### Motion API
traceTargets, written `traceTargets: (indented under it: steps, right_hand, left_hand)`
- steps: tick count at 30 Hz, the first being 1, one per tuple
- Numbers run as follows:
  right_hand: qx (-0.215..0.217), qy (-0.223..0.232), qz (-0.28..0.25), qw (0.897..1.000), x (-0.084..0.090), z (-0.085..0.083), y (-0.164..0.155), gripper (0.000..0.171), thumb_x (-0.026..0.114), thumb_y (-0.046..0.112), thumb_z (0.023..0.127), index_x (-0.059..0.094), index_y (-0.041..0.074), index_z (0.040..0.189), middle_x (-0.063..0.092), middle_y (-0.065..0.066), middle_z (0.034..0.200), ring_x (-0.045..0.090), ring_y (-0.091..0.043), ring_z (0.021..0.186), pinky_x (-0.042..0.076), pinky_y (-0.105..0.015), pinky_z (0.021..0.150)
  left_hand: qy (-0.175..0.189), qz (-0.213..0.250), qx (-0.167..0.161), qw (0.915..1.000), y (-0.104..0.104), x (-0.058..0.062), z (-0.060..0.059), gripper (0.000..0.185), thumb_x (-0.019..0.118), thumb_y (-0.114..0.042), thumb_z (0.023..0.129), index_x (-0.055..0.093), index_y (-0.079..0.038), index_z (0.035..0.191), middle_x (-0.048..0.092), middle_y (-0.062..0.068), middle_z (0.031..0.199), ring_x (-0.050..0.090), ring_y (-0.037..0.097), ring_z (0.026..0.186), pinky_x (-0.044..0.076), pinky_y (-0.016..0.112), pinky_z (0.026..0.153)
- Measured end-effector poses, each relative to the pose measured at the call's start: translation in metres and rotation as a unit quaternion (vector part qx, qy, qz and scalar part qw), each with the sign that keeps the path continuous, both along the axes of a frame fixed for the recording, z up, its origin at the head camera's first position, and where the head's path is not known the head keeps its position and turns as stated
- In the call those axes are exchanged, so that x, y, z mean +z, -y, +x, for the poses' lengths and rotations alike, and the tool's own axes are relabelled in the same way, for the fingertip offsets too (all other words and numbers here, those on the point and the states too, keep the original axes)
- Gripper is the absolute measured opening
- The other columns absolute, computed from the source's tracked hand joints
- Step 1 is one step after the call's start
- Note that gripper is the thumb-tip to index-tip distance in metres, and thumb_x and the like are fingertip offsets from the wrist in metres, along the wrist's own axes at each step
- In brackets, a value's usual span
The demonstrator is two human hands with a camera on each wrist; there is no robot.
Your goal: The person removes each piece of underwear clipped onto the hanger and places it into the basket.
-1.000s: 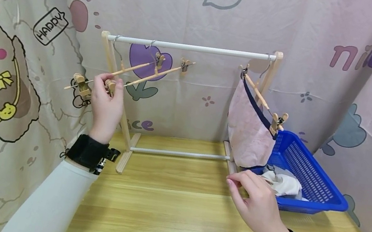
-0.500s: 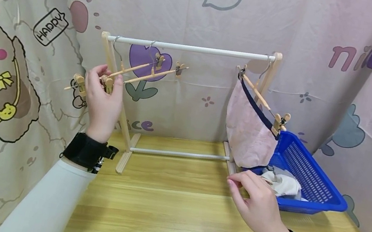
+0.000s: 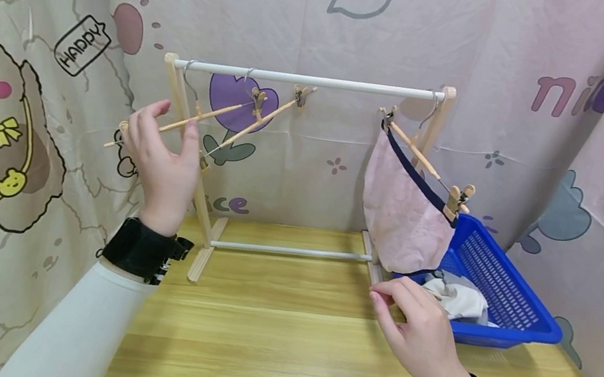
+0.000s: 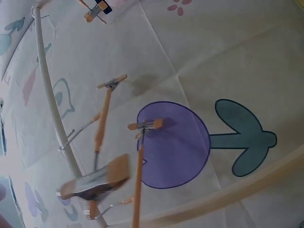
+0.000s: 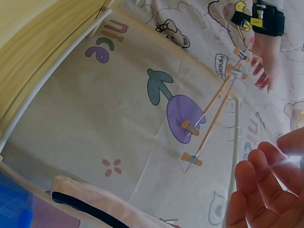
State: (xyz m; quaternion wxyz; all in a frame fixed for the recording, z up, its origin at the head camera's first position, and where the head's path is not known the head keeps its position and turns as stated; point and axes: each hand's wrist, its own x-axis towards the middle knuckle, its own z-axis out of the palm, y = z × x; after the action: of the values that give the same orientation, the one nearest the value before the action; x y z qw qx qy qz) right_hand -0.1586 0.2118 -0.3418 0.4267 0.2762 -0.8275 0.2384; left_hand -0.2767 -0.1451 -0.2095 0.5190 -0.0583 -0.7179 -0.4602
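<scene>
My left hand (image 3: 162,170) is at the rack's left side with fingers spread and thumb raised, holding nothing. Beside it hangs a wooden clip hanger (image 3: 245,131), its near end just right of the thumb. That hanger's near clip (image 4: 97,184) looks blurred in the left wrist view. A second bare clip hanger (image 3: 220,111) hangs further left, partly behind the fingers. My right hand (image 3: 418,334) hovers in front of the blue basket, fingers loosely bent around nothing. A pink cloth garment with a dark waistband (image 3: 403,213) hangs from a clip hanger (image 3: 418,148) at the right.
A wooden rack with a white top rail (image 3: 327,82) stands on the wood-grain table (image 3: 248,354). The blue basket (image 3: 511,273) at the right holds crumpled pale cloth (image 3: 459,297). Printed curtains (image 3: 359,37) enclose the back and sides.
My left hand has let go of the second hanger's near clip and spread its fingers. That hanger has swung, its near end now lower and right. The right hand has stayed put.
</scene>
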Motion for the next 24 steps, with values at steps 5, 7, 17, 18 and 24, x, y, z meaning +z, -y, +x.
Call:
traceTargets:
  steps: [5,7,17,18,24]
  right_hand:
    - [0.003,-0.004,-0.001,1.000,0.000,0.000,-0.001,0.014,0.066,0.021,0.101,0.073,0.011,0.095,0.070,0.002,0.089,0.059,-0.010,0.073,0.046,-0.020,0.067]
    - [0.002,-0.008,-0.002,1.000,0.000,-0.001,-0.002,0.028,0.058,0.031,0.106,0.073,0.011,0.094,0.070,0.002,0.088,0.058,-0.011,0.072,0.046,-0.020,0.067]
    - [0.004,-0.010,-0.011,1.000,0.001,0.002,-0.009,0.026,0.059,0.032,0.106,0.073,0.013,0.096,0.068,0.005,0.087,0.057,-0.009,0.071,0.044,-0.018,0.066]
    - [0.006,-0.010,-0.013,1.000,0.001,0.002,-0.009,0.020,0.062,0.027,0.104,0.073,0.013,0.096,0.068,0.005,0.087,0.057,-0.009,0.071,0.044,-0.018,0.066]
    - [0.003,0.000,-0.013,1.000,0.001,0.002,-0.013,0.008,0.067,0.017,0.099,0.073,0.012,0.096,0.067,0.006,0.087,0.057,-0.007,0.074,0.045,-0.019,0.068]
  left_hand:
    - [-0.020,-0.039,0.015,0.9989,-0.011,-0.001,0.006,0.048,0.065,-0.029,0.099,0.052,-0.007,0.139,0.048,0.014,0.141,0.033,0.027,0.135,0.019,0.033,0.115]
    - [-0.026,-0.054,0.011,0.9981,-0.016,-0.001,0.009,0.050,0.064,-0.033,0.099,0.051,-0.007,0.140,0.047,0.014,0.141,0.033,0.027,0.135,0.020,0.034,0.115]
    - [-0.055,-0.120,-0.040,0.9904,-0.053,0.003,0.023,0.056,0.063,-0.038,0.099,0.051,-0.002,0.140,0.046,0.019,0.142,0.033,0.034,0.135,0.021,0.044,0.116]
    - [-0.052,-0.124,-0.047,0.9898,-0.057,0.003,0.024,0.057,0.063,-0.039,0.098,0.051,-0.002,0.140,0.046,0.019,0.142,0.033,0.034,0.135,0.021,0.045,0.116]
    - [-0.048,-0.154,-0.076,0.9839,-0.081,0.004,0.026,0.060,0.065,-0.040,0.097,0.052,-0.002,0.141,0.047,0.020,0.137,0.036,0.038,0.131,0.025,0.048,0.114]
